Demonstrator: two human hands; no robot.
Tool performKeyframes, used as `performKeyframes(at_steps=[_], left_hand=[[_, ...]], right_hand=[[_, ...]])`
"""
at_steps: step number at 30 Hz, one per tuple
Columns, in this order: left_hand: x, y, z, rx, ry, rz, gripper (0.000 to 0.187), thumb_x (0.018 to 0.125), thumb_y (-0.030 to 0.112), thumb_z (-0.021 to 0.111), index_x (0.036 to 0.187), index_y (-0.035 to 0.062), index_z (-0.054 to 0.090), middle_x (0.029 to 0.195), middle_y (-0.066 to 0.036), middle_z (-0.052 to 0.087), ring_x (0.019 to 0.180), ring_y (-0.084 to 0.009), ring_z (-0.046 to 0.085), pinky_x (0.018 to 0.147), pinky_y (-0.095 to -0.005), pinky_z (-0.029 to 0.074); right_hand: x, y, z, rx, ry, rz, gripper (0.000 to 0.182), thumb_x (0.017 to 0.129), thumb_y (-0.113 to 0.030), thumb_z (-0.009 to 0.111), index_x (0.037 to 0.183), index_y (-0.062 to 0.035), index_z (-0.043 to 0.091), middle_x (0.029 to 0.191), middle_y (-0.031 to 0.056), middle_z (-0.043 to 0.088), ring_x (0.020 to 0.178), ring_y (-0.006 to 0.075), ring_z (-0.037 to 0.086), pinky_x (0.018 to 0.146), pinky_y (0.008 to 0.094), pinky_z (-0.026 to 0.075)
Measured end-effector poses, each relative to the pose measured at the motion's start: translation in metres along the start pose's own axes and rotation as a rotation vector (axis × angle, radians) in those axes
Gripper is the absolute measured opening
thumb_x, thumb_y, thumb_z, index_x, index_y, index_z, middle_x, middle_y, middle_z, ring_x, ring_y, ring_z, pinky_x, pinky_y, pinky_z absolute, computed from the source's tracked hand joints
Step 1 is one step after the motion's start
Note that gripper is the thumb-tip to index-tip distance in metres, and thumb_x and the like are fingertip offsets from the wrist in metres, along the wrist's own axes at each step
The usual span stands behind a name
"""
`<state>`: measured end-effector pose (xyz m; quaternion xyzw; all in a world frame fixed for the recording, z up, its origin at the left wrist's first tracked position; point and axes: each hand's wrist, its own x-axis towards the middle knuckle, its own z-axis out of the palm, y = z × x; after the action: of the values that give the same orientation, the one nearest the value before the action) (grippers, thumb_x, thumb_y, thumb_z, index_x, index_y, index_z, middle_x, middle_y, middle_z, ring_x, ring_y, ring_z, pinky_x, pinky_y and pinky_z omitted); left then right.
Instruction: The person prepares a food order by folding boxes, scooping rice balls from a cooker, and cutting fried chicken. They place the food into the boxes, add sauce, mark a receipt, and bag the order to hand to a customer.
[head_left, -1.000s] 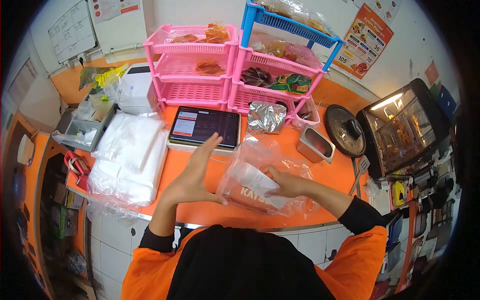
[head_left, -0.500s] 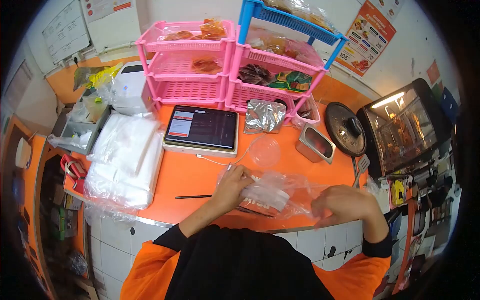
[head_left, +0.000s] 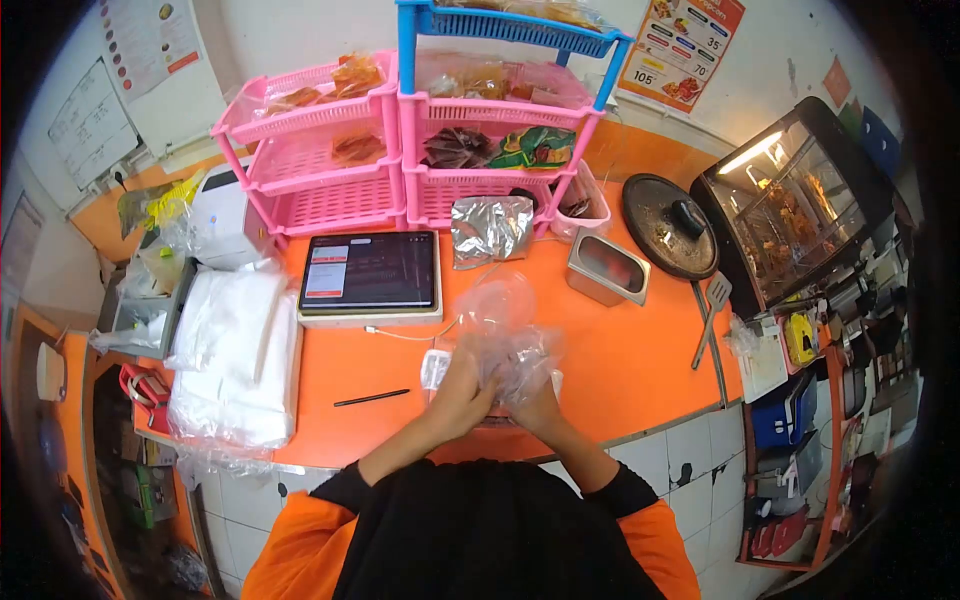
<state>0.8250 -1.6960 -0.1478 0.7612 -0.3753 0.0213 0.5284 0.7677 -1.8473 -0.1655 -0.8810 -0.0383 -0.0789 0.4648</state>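
Note:
Both hands are together over the orange counter, close to its front edge. A crumpled clear plastic bag (head_left: 525, 358) is bunched between them. My left hand (head_left: 464, 392) grips the bag from the left, its fingers partly covered by the plastic. On the other side my right hand (head_left: 535, 402) is closed on the same bag. Just beyond, a round clear plastic piece (head_left: 503, 297) lies on the counter, partly overlapped by the bag. A small white item (head_left: 436, 369) shows beside my left hand. What lies under the hands is mostly hidden.
A black stylus (head_left: 372, 397) lies left of my hands, below a tablet (head_left: 368, 272). Stacked plastic bags (head_left: 235, 350) stand far left. Pink racks (head_left: 320, 205) line the back. Rightward are a metal container (head_left: 606, 268), a pan lid (head_left: 670, 226), a spatula (head_left: 710, 315) and a display warmer (head_left: 800, 215).
My right hand has moved left from the counter's right side to meet my left hand. The bag, stretched out before, is now gathered between them. The camera view has shifted.

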Motion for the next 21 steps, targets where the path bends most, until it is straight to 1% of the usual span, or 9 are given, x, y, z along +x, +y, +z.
performKeyframes(at_steps=[2,3,6,9,11,13,15,18,21], left_hand=[[-0.007,0.039,-0.028,0.073,0.201,-0.026,0.062,0.073,0.028,0.071,0.123,-0.0013,0.048,0.126,-0.025,0.044,0.123,-0.0441,0.036,0.102,-0.0534,0.029],[-0.017,0.042,-0.040,0.359,-0.024,-0.124,0.087,0.068,0.036,0.075,0.133,-0.0044,0.036,0.138,-0.027,0.033,0.130,-0.0439,0.029,0.109,-0.0531,0.020],[-0.030,0.044,-0.028,0.514,-0.254,-0.050,0.096,0.067,0.041,0.076,0.136,-0.0065,0.031,0.140,-0.030,0.029,0.134,-0.0434,0.024,0.111,-0.0536,0.017],[-0.028,0.022,0.006,0.713,-0.101,-0.110,0.102,0.064,0.047,0.077,0.138,-0.0061,0.031,0.144,-0.027,0.027,0.137,-0.0416,0.021,0.112,-0.0523,0.016],[-0.016,0.012,0.026,0.450,0.118,-0.100,0.100,0.067,0.051,0.073,0.138,-0.0062,0.032,0.145,-0.024,0.028,0.138,-0.0393,0.021,0.113,-0.0509,0.015],[-0.022,-0.023,0.050,0.438,0.207,-0.090,0.093,0.076,0.050,0.066,0.140,-0.0042,0.028,0.146,-0.021,0.029,0.137,-0.0366,0.025,0.113,-0.0476,0.017],[-0.025,-0.030,0.047,0.060,0.093,-0.174,0.082,0.078,0.043,0.065,0.140,0.0000,0.032,0.143,-0.020,0.034,0.136,-0.0346,0.029,0.113,-0.0476,0.018],[-0.019,-0.038,0.039,-0.425,-0.076,-0.294,0.070,0.079,0.036,0.064,0.137,0.0049,0.037,0.139,-0.018,0.040,0.133,-0.0318,0.034,0.112,-0.0476,0.019],[-0.013,-0.039,0.029,-0.430,-0.197,-0.262,0.063,0.079,0.033,0.063,0.132,0.0065,0.042,0.136,-0.015,0.043,0.130,-0.0295,0.037,0.112,-0.0475,0.020]], right_hand=[[-0.006,0.002,0.003,0.260,0.095,0.029,0.045,0.081,-0.012,0.067,0.119,-0.0007,0.045,0.106,0.0128,0.054,0.094,0.0244,0.057,0.074,0.0375,0.048],[-0.006,-0.002,0.005,0.393,0.141,0.047,0.043,0.081,-0.009,0.066,0.118,0.0000,0.045,0.106,0.0120,0.054,0.093,0.0231,0.056,0.074,0.0376,0.048],[0.005,-0.036,0.018,0.423,0.232,0.152,0.038,0.083,-0.008,0.064,0.114,0.0005,0.044,0.104,0.0101,0.053,0.094,0.0221,0.056,0.077,0.0366,0.047],[0.020,-0.073,0.037,0.567,0.426,0.042,0.040,0.087,-0.014,0.060,0.121,0.0012,0.044,0.101,0.0094,0.057,0.095,0.0242,0.056,0.083,0.0360,0.047],[0.013,-0.062,0.067,0.651,0.346,0.011,0.034,0.078,-0.004,0.062,0.108,-0.0018,0.046,0.100,0.0138,0.056,0.092,0.0279,0.056,0.080,0.0367,0.046],[0.014,-0.064,0.054,0.607,0.101,-0.003,0.033,0.072,0.002,0.063,0.101,-0.0039,0.048,0.098,0.0171,0.056,0.092,0.0308,0.055,0.078,0.0384,0.045],[0.012,-0.098,0.001,0.427,-0.303,0.021,0.035,0.069,0.003,0.062,0.100,-0.0051,0.049,0.096,0.0193,0.056,0.095,0.0328,0.055,0.078,0.0413,0.044],[0.022,-0.087,-0.053,0.243,-0.700,-0.197,0.041,0.071,-0.003,0.068,0.107,-0.0056,0.051,0.101,0.0151,0.056,0.104,0.0302,0.053,0.085,0.0421,0.044],[0.051,-0.056,-0.137,0.239,-0.572,-0.314,0.048,0.079,-0.018,0.073,0.121,-0.0064,0.053,0.116,0.0099,0.054,0.112,0.0230,0.051,0.099,0.0396,0.037]])
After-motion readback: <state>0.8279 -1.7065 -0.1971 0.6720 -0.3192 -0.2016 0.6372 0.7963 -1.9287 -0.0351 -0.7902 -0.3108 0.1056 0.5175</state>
